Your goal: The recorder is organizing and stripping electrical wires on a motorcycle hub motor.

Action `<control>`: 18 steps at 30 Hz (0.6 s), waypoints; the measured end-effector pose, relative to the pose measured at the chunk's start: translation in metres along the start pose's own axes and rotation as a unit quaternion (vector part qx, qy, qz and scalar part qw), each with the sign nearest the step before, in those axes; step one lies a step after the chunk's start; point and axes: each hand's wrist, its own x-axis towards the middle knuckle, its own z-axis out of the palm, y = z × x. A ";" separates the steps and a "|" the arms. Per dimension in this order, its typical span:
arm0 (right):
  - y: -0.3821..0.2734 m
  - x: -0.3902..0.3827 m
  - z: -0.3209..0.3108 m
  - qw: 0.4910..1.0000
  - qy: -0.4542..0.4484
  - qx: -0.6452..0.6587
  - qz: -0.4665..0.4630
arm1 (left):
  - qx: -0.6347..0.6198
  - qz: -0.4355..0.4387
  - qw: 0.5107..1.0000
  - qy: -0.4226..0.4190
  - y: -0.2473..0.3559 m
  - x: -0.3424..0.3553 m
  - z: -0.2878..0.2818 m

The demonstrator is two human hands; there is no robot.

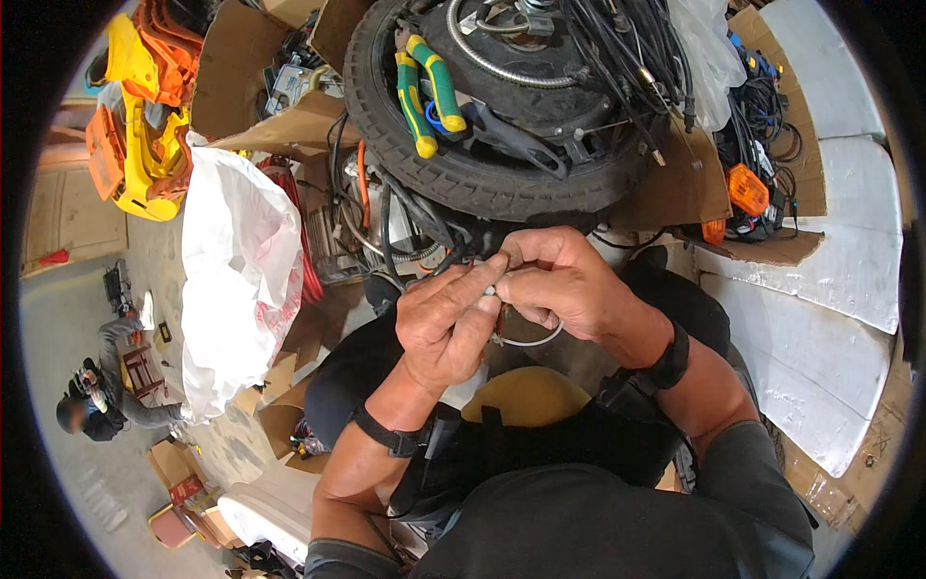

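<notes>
My left hand (pixel 446 320) and my right hand (pixel 569 285) meet just below a black tyre, both closed with thumbs and fingertips pinched together. Between the fingertips shows a small white piece, and a thin white cable tie (pixel 540 342) curves out below the right hand. Fingers hide most of what is pinched. Pliers (pixel 417 106) with green and yellow handles lie on the wheel (pixel 482 188). Beside them rests a black flat-handled tool (pixel 516 140). Dark cables (pixel 415 217) run beneath the tyre, close to my left hand.
A white plastic bag (pixel 236 270) stands at left, below orange and yellow plastic parts (pixel 145 125). To the right, an open cardboard box (pixel 810 164) holds cables and orange lamps (pixel 748 189), next to white foam sheets (pixel 796 357). Another person (pixel 106 386) works at far left.
</notes>
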 end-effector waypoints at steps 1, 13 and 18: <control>-0.001 0.001 0.001 1.000 -0.006 0.001 -0.001 | -0.006 -0.017 1.000 0.000 0.002 0.001 -0.002; -0.009 0.000 0.005 0.988 0.061 -0.139 -0.040 | 0.052 -0.045 0.997 0.028 0.002 0.003 -0.002; -0.010 0.000 0.009 0.966 0.119 -0.215 -0.076 | 0.092 -0.031 0.995 0.010 -0.008 -0.005 0.004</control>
